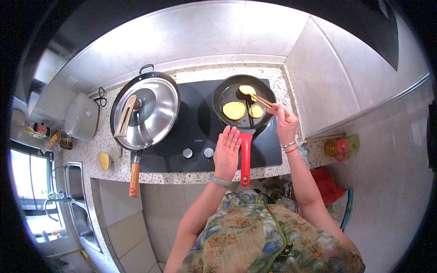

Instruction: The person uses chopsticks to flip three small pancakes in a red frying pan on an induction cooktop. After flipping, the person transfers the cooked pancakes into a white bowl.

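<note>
My right hand is closed round a pair of wooden chopsticks. Their tips are at a yellow pancake-like piece, which looks tilted in the far part of the black frying pan. Two more yellow pieces lie flat in the pan: a larger round on the left and a smaller round on the right. Palm showing and fingers stretched out, my left hand holds nothing. It is just left of the pan's red handle; whether they touch I cannot tell.
A lidded wok stands on the left of the black cooktop, its wooden handle jutting past the counter edge. A bowl with yellow contents, a white appliance and a sink are further left. Tiled walls enclose the back and right.
</note>
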A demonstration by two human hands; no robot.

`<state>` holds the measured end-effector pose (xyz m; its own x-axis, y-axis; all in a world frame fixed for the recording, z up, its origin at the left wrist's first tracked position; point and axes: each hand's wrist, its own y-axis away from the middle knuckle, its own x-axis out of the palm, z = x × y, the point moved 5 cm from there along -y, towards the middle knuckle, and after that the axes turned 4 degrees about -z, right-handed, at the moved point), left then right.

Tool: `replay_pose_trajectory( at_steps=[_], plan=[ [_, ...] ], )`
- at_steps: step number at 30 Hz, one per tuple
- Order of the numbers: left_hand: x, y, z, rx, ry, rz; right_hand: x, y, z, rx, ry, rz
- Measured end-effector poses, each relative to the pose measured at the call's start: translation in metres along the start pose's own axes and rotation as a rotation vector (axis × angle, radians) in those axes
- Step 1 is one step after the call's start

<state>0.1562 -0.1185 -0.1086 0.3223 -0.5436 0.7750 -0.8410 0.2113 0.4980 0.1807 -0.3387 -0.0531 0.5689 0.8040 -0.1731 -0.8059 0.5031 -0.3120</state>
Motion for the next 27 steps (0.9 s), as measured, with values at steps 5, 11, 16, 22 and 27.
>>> replay_pose_trajectory(
  at_steps=[5,11,16,22,27],
  plan=[
    [0.002,0.001,0.000,-0.008,0.004,-0.009,-0.015,-0.023,-0.026,0.379,-0.436,-0.101],
    [0.002,-0.001,0.002,-0.015,0.019,0.002,-0.028,-0.029,-0.048,0.513,-0.495,-0.131],
    [0.002,-0.001,0.002,-0.017,0.004,0.006,-0.033,-0.029,-0.052,0.504,-0.437,-0.165],
    [0.003,0.001,0.003,-0.017,0.005,0.004,-0.033,-0.030,-0.042,0.392,-0.368,-0.158],
    [0.002,0.001,0.003,-0.011,0.003,0.002,-0.014,-0.016,-0.008,0.018,-0.046,-0.098]
  ],
)
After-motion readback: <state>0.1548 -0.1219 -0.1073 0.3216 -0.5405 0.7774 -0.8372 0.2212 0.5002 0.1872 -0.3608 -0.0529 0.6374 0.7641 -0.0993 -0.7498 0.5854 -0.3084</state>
